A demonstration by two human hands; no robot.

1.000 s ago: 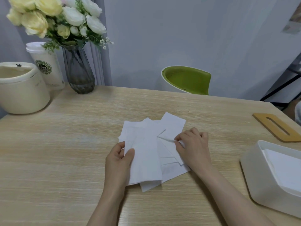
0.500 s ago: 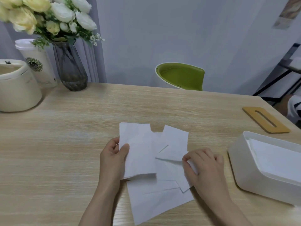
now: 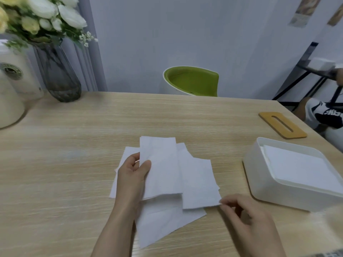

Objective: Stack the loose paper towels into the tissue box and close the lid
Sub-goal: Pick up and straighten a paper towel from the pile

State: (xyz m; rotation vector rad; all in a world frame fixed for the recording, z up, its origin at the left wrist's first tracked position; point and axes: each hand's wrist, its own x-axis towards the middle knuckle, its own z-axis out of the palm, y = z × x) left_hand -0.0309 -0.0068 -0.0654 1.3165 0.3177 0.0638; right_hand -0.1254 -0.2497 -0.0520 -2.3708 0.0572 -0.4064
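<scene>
Several loose white paper towels (image 3: 198, 184) lie overlapping on the wooden table (image 3: 74, 173) in front of me. My left hand (image 3: 132, 173) pinches the left edge of the top folded towel (image 3: 161, 167), thumb on top. My right hand (image 3: 243, 214) pinches the lower right corner of another towel with curled fingers. The white tissue box (image 3: 263, 182) stands open at the right with a stack of towels (image 3: 297, 167) inside. Its wooden lid (image 3: 282, 125) with a slot lies flat on the table behind the box.
A glass vase of flowers (image 3: 57, 75), a white cup (image 3: 16, 76) and a cream container (image 3: 7, 108) stand at the far left. A green chair (image 3: 191, 80) sits behind the table. A person's leg (image 3: 323, 115) shows past the right edge.
My right hand has drawn back toward me and to the right, down to a towel's lower right corner. The towels are spread wider. My left hand still holds the top towel.
</scene>
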